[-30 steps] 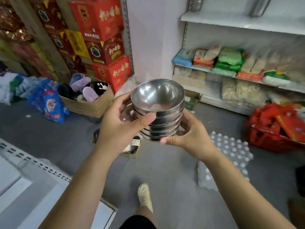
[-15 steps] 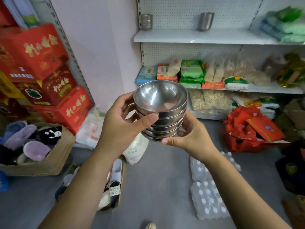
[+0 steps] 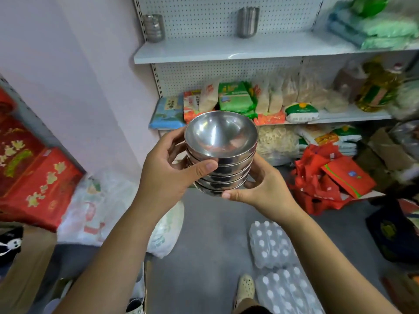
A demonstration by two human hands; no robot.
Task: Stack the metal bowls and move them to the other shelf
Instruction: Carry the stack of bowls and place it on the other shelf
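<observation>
Both hands (image 3: 167,175) grip bowl stack (image 3: 221,152); white shelf (image 3: 226,51) ahead.

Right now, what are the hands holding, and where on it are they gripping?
A stack of metal bowls. The left hand grips its left side, thumb across the front; the right hand cups the bottom bowls.

View swung right & closer: white shelf (image 3: 226,49) w/ metal cup stacks (image 3: 247,22) now fills 12–2 o'clock. Bowl stack (image 3: 221,141) now sits in front of the mid-shelf packets. Red boxes (image 3: 34,177) slid from 11 to 9; slipper carton (image 3: 29,264) nearly out at 8. Bottle packs (image 3: 272,245) & shoe (image 3: 246,285) now at 5.
</observation>
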